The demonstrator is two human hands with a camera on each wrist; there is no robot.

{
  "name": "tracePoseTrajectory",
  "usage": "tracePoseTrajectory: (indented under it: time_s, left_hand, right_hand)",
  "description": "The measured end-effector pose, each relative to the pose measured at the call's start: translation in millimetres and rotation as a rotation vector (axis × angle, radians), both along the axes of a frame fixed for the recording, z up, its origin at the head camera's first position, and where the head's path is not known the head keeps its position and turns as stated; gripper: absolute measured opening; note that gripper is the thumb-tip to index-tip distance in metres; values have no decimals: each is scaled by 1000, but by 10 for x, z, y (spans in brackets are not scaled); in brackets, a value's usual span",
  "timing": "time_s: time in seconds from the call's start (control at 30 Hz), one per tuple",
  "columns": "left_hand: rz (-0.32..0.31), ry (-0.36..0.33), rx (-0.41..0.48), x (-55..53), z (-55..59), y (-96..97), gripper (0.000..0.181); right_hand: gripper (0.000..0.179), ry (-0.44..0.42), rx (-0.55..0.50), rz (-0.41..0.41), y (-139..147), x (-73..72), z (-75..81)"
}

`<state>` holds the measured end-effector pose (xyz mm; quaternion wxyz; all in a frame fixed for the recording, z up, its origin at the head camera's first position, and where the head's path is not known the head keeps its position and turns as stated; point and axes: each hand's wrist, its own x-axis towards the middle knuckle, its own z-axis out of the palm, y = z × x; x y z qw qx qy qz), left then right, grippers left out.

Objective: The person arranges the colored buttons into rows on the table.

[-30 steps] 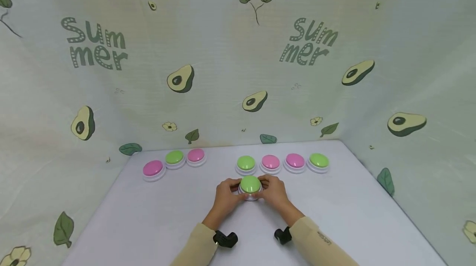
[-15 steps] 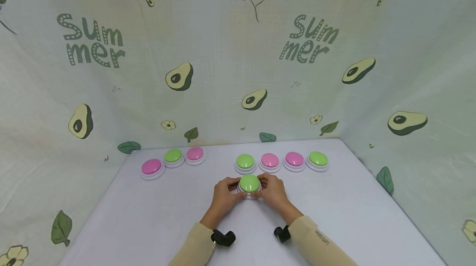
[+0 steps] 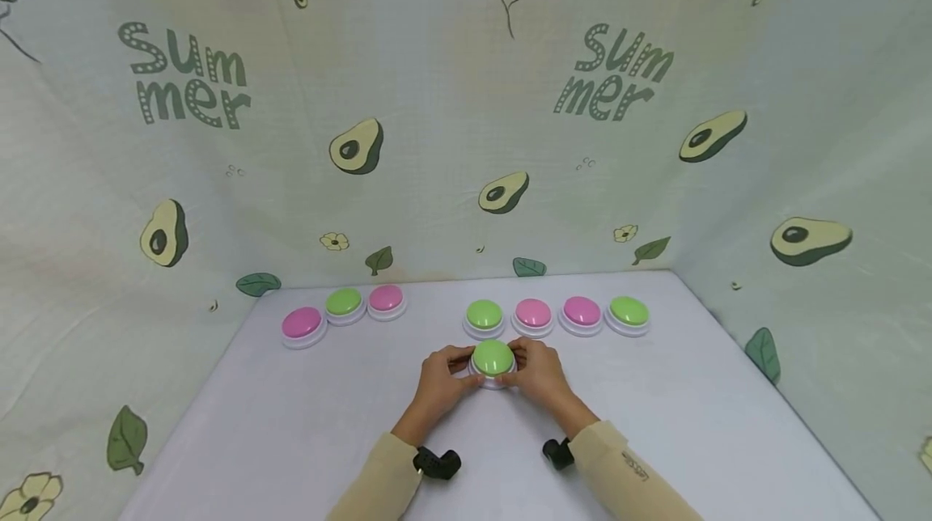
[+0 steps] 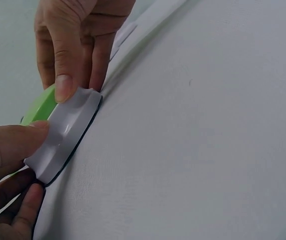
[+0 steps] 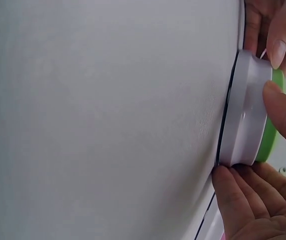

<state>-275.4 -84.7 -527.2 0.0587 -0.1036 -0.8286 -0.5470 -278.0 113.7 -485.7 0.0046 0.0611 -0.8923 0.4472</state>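
Note:
A round push button with a green dome and white base (image 3: 493, 358) sits at the middle of the white table, in front of a row of similar buttons. My left hand (image 3: 441, 379) grips its left side and my right hand (image 3: 540, 373) its right side, thumbs at the near edge and fingers round the flanks. In the left wrist view the white base (image 4: 70, 132) shows between both thumbs, with a dark rim under it along the tabletop. From the right wrist, the same push button (image 5: 245, 110) appears with the fingertips low against its base.
Behind the held button stand a green button (image 3: 484, 315), a pink button (image 3: 533, 313), a magenta button (image 3: 582, 311) and another green button (image 3: 629, 311). At the back left are a magenta button (image 3: 302, 324), a green button (image 3: 344, 302) and a pink button (image 3: 386, 298). A printed cloth (image 3: 437, 100) hangs behind.
The view shifts slightly with the head. Both hands keep the same hold on the green push button, which stays in its place before the row.

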Motion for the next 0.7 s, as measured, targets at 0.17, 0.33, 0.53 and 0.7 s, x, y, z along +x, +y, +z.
tracePoseTrajectory:
  time_s: [0.17, 0.33, 0.53, 0.7]
  left_hand:
    - [-61, -53, 11, -16, 35, -100, 52]
    - [-84, -143, 9, -103, 106, -266, 53]
    - [87, -86, -37, -328, 309, -624, 51]
    - [286, 66, -143, -604, 443, -986, 53]
  right_hand:
    - [57, 6, 0, 8, -28, -16, -26]
    - [58, -12, -4, 13, -9, -24, -56]
    - [64, 8, 47, 6, -15, -39, 7]
    - [63, 80, 53, -24, -203, -59, 138]
